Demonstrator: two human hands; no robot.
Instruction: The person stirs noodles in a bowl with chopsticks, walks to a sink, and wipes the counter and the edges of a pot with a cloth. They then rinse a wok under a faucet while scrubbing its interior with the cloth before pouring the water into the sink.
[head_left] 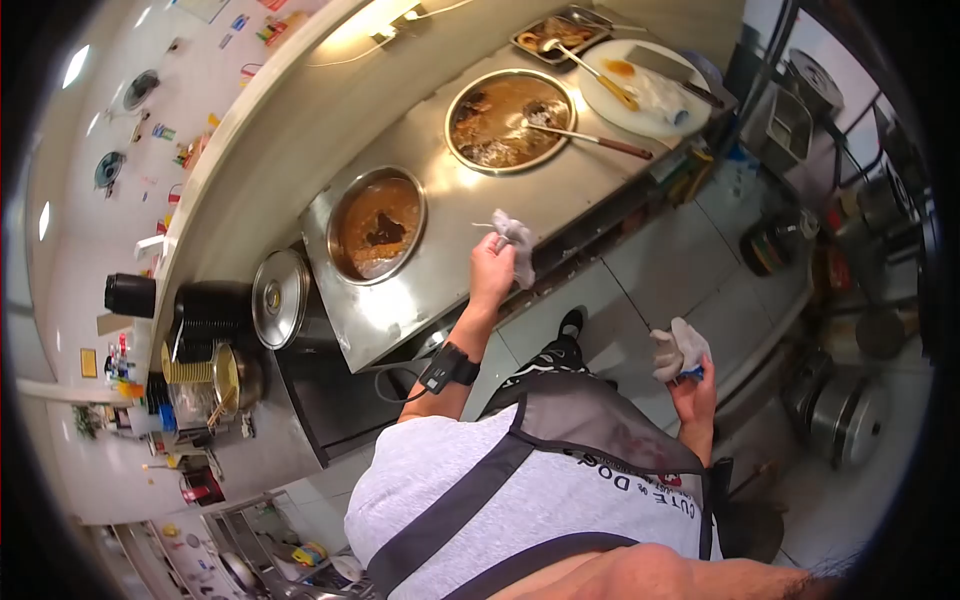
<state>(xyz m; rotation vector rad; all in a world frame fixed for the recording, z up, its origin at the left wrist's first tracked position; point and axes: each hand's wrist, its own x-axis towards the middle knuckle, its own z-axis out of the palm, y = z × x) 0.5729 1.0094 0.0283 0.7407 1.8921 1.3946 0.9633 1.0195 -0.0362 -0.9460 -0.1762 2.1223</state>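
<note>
Head view: the left hand [491,275] pinches crumpled off-white fabric [517,250] by the shiny steel bench's [440,230] near edge, the right hand [694,399] clasps a similar pale piece [682,349] beyond it, this holding seemingly calling for closed fingers.

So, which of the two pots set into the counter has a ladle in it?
The right-hand pot: a ladle rests in it, handle out over the rim. The left-hand pot shows none.
</note>
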